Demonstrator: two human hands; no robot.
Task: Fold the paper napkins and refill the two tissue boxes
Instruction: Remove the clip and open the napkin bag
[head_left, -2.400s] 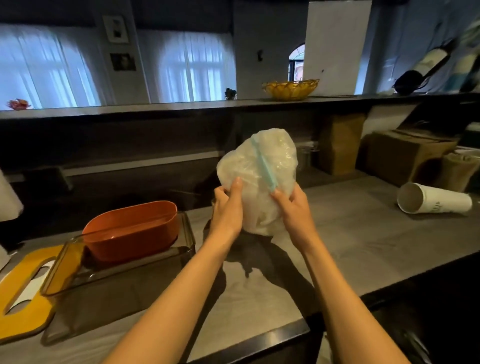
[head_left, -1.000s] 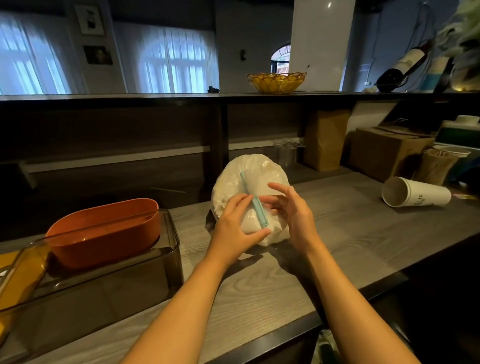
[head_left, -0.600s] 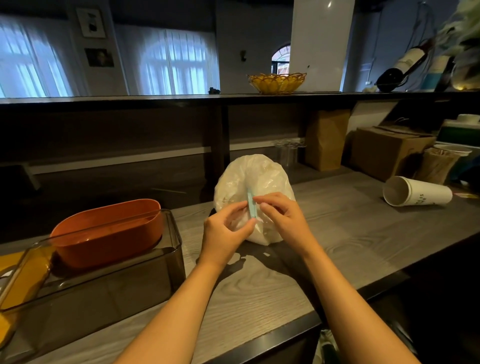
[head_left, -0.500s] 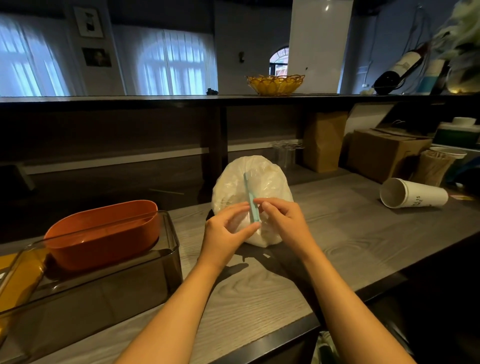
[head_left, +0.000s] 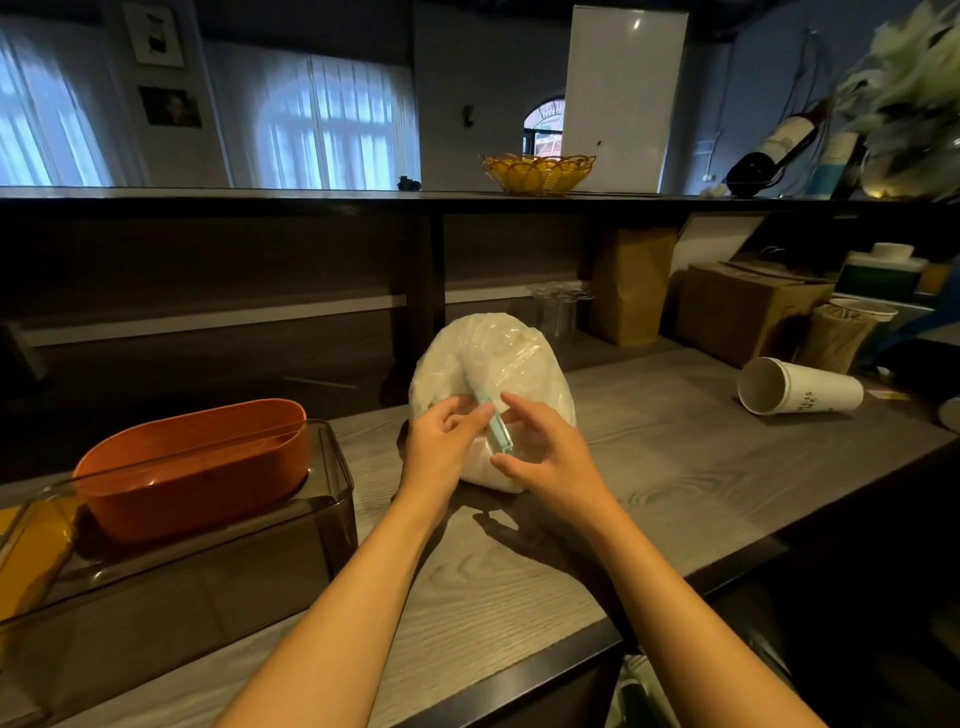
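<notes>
clear plastic bag (head_left: 514, 358) of white napkins upright on counter, teal clip (head_left: 496, 426) across front.

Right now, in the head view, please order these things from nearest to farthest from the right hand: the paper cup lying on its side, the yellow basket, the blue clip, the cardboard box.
From the right hand:
1. Blue clip, on the plastic bag, at the fingertips.
2. Paper cup, lying on the counter to the right.
3. Cardboard box, behind the cup, further right.
4. Yellow basket, up on the high shelf.
</notes>
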